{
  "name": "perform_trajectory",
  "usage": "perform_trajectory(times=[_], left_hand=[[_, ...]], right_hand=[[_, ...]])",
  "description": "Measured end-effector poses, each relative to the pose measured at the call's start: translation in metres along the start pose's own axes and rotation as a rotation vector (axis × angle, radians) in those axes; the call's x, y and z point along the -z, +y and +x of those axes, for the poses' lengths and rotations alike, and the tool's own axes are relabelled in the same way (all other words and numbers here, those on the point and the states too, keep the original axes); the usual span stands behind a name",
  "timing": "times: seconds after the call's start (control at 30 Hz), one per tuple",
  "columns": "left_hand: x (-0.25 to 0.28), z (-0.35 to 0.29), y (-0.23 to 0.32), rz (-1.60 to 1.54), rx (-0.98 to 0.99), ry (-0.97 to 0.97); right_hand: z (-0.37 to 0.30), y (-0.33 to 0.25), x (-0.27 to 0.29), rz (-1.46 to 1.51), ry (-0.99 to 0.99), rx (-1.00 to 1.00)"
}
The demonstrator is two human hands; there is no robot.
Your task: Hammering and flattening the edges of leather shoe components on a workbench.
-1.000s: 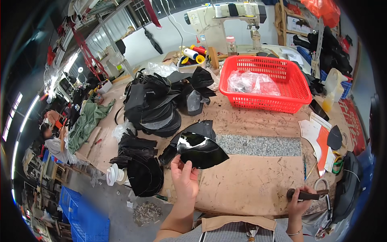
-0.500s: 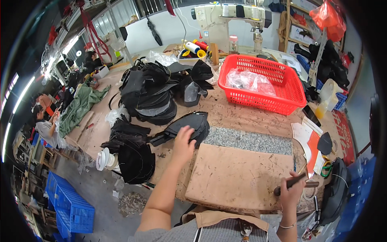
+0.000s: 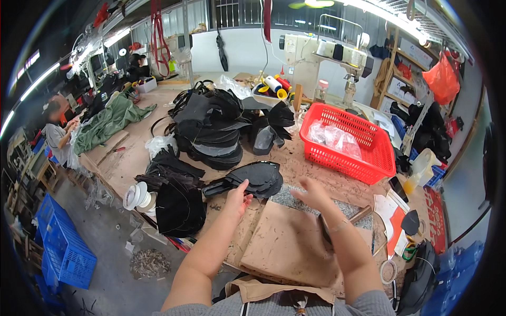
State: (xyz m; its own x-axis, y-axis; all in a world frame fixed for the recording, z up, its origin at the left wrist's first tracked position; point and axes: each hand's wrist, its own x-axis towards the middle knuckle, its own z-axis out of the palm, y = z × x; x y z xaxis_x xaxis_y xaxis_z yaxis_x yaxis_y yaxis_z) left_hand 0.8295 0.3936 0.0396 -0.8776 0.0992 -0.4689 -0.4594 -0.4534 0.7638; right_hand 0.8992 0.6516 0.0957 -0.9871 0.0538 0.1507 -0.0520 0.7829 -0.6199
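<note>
While the stack of black cut pieces (image 3: 259,176) lies on the surface (image 3: 290,164), by the left end of the grey speckled slab (image 3: 345,209), your left hand (image 3: 240,200) is at its near edge, grip open; whether the fingers touch it, you cannot tell. Your right hand (image 3: 313,194) is over the slab, its grip open and empty, the hammer (image 3: 361,215) partly hidden behind that forearm. Beyond the stack sit larger black bundles (image 3: 208,126); rightward stands a red basket (image 3: 342,164) holding clear plastic (image 3: 336,138).
</note>
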Motion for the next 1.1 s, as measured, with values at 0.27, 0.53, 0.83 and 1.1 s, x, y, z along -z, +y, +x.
perform_trajectory(times=[0.27,0.53,0.83,1.1], left_hand=[[-0.011,0.026,-0.003,0.253,-0.014,0.0],[-0.014,0.026,0.007,0.276,-0.015,-0.005],[-0.012,0.045,0.0,-0.069,0.005,-0.109],[-0.069,0.025,-0.03,-0.342,-0.477,-0.097]], right_hand=[[0.112,-0.015,-0.088,0.137,0.127,-0.464],[0.127,-0.03,-0.097,0.319,0.167,-0.561],[0.098,-0.049,-0.088,0.701,0.288,-0.439],[0.031,-0.041,-0.062,1.169,0.404,-0.125]])
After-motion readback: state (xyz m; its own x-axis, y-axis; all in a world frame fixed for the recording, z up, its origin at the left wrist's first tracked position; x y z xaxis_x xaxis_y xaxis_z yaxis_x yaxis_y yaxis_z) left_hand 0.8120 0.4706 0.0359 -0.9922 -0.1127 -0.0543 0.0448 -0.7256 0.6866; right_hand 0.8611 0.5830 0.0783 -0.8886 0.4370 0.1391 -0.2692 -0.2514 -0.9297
